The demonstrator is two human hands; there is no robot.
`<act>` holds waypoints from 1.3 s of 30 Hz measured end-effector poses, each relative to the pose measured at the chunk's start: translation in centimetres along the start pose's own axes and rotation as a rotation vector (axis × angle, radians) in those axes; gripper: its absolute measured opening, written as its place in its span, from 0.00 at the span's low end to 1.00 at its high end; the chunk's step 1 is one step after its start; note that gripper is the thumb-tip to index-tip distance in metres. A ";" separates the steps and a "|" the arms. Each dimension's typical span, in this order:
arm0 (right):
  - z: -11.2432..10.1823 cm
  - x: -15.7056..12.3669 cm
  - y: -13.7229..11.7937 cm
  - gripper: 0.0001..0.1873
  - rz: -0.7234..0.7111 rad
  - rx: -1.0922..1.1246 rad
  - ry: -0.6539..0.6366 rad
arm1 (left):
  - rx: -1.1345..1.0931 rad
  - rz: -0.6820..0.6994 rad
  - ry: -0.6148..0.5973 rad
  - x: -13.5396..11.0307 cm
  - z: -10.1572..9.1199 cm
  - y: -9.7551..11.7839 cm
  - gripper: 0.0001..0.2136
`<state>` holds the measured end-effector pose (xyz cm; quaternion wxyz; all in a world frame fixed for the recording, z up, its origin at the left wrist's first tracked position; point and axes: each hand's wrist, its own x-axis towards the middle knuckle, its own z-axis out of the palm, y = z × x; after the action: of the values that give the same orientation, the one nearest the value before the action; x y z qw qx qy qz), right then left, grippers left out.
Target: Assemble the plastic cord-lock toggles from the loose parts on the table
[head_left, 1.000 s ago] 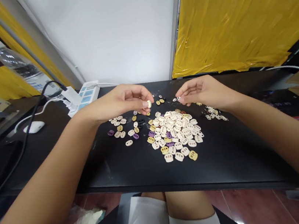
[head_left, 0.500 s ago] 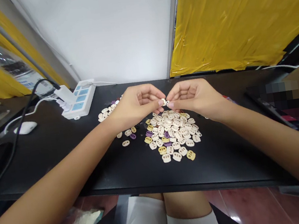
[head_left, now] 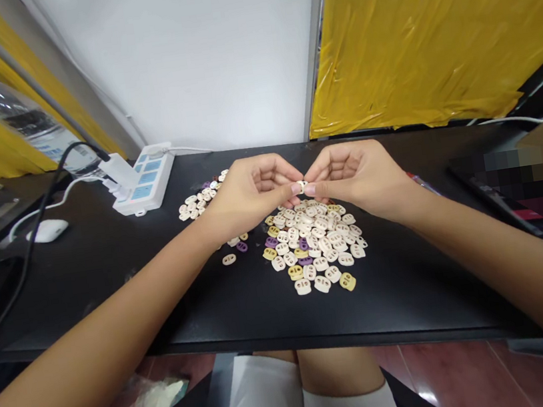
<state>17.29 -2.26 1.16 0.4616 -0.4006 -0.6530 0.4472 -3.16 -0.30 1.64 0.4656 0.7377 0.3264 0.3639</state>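
My left hand (head_left: 250,193) and my right hand (head_left: 353,175) meet fingertip to fingertip above a black table (head_left: 110,280). Both pinch one small cream two-hole cord stopper (head_left: 301,186) between them. Right under the hands lies a heap of similar stoppers (head_left: 314,241), mostly cream with some yellow and purple ones. A smaller group of stoppers (head_left: 200,200) lies to the left behind my left wrist.
A white power strip (head_left: 144,181) with a plugged black cable sits at the back left. Beside it stand a clear water bottle (head_left: 22,120) and a white mouse (head_left: 47,229). Yellow sheeting hangs behind; a blurred patch lies on the right.
A second ago my hands were apart, each pinching its own small piece. They came together over the heap, and now both grip one stopper; the view shifted slightly.
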 end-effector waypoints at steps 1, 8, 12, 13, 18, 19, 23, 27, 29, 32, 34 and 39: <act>-0.1 0.0 0.0 0.19 0.003 0.010 -0.012 | -0.001 0.005 0.000 0.0 0.0 0.0 0.06; -0.8 0.3 0.2 0.20 0.028 0.082 -0.138 | -0.001 0.030 -0.027 -0.4 0.1 0.4 0.08; -1.3 0.4 0.7 0.18 0.053 0.164 -0.248 | -0.011 0.037 -0.054 -0.7 0.2 0.7 0.07; -1.5 0.5 0.8 0.18 0.064 0.177 -0.276 | -0.012 0.033 -0.063 -0.7 0.3 0.7 0.07; -1.9 0.6 1.2 0.17 0.144 0.180 -0.359 | -0.044 0.007 -0.136 -0.9 0.3 0.7 0.10; -1.9 0.6 1.3 0.17 0.158 0.178 -0.369 | -0.050 0.005 -0.148 -1.0 0.3 0.7 0.11; -2.0 0.7 1.2 0.16 0.163 0.174 -0.378 | -0.060 0.001 -0.161 -0.9 0.2 0.5 0.11; -1.9 0.6 1.0 0.15 0.129 0.154 -0.345 | -0.033 0.018 -0.122 -0.6 0.1 0.2 0.08; -1.7 0.6 0.9 0.14 0.105 0.142 -0.323 | -0.024 0.021 -0.113 -0.4 0.0 0.2 0.07; -1.5 0.6 0.8 0.15 0.092 0.143 -0.303 | -0.030 0.008 -0.113 -0.3 -0.1 0.1 0.08; -1.5 0.7 0.8 0.16 0.102 0.138 -0.288 | -0.031 -0.004 -0.106 -0.2 -0.3 0.1 0.07; -2.6 1.2 0.9 0.13 0.067 0.040 -0.132 | -0.001 -0.038 -0.152 0.0 -0.6 -0.3 0.06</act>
<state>19.62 -0.32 1.05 0.4100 -0.3827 -0.6593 0.5009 -3.72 0.11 1.56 0.4964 0.7566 0.3040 0.2980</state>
